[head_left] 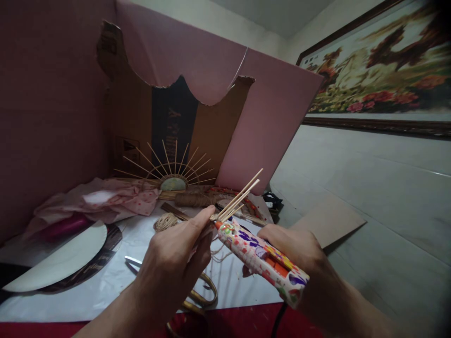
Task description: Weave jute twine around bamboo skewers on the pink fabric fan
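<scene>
In the middle, my left hand (178,251) pinches several thin wooden sticks (241,196) near one end, their free ends pointing up and right. My right hand (299,246) is wrapped round a flower-patterned glue gun (262,263), whose orange tip meets the sticks beside my left thumb. Scissors (204,293) with gold-coloured handles lie partly hidden under my left hand. Behind my hands stands a fan of sticks (169,164) round a pale half disc (173,183). A ball of twine (166,221) sits just beyond my left hand.
A white half-round board (63,263) lies at the left, near pink cloth (120,199). A brown twine roll (195,199) lies behind. Tall pink board (275,103) and cut cardboard (134,122) stand at the back. A flat board (331,218) is at the right.
</scene>
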Motion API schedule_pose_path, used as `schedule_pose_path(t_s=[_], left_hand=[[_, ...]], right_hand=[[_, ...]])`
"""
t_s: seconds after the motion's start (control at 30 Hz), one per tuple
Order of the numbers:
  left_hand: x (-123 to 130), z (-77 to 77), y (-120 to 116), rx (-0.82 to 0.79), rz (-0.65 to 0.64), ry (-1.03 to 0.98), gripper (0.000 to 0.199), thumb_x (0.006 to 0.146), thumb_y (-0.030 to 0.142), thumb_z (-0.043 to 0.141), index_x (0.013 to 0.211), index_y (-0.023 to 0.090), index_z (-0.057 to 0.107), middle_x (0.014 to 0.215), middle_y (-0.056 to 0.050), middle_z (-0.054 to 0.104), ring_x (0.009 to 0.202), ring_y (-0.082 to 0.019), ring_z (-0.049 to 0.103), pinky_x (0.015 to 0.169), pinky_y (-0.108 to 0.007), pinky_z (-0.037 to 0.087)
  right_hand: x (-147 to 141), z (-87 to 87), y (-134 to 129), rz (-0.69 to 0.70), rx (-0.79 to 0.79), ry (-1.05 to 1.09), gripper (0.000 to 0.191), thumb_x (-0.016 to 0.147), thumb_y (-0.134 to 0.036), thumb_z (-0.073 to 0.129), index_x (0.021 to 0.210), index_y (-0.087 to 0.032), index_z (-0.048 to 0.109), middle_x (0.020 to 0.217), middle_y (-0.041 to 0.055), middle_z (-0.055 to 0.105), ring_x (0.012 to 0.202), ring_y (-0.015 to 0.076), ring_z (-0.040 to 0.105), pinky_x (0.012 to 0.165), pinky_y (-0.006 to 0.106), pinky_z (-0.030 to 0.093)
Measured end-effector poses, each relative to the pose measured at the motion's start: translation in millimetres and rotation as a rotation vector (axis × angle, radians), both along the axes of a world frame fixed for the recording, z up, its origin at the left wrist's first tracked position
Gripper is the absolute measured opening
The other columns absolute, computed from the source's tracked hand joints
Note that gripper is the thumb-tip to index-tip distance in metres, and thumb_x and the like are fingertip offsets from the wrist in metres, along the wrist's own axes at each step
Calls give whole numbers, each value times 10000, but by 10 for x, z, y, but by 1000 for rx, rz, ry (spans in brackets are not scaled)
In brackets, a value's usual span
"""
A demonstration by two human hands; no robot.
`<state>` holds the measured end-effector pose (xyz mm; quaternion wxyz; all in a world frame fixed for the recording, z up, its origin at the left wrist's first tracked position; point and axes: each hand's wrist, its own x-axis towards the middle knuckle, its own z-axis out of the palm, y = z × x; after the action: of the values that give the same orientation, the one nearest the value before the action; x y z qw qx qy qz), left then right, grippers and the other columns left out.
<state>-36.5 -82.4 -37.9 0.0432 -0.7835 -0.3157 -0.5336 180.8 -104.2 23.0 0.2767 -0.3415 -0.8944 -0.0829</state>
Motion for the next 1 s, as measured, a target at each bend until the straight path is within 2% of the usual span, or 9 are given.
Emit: schedule_pose_path(t_s=[0.27,0.5,0.73,1.0], left_hand=[[11,18,5,10,13,1,397,881,126,488,1277,119,484,1045,-120,708,844,-143,686,709,-248,549],[18,30,-5,8,13,-10,390,882,130,492,1272,121,492,1040,-118,710,856,-143,688,716,-244,553],[17,17,-10,6,14,-2,389,881,131,490,1270,115,492,1036,-112,710,843,-142,687,703,-235,549],[5,14,0,10,8,8,394,884,134,481,1277,106,480,1024,-116,710,823,-138,683,689,-237,539]], right_hand=[[12,-9,6,-2,-18,8,263,907,-242,439,665,-187,528,578,29,581,506,130,540,487,248,389],[-10,-8,-31,17,-18,67,127,908,-240,475,873,-164,571,683,24,651,573,137,591,530,254,413],[7,-11,-1,-2,-50,37,231,900,-232,452,692,-185,541,597,27,595,519,126,544,496,240,404],[9,-19,-6,9,-57,54,219,904,-216,453,719,-175,563,600,26,601,508,122,539,488,235,407]])
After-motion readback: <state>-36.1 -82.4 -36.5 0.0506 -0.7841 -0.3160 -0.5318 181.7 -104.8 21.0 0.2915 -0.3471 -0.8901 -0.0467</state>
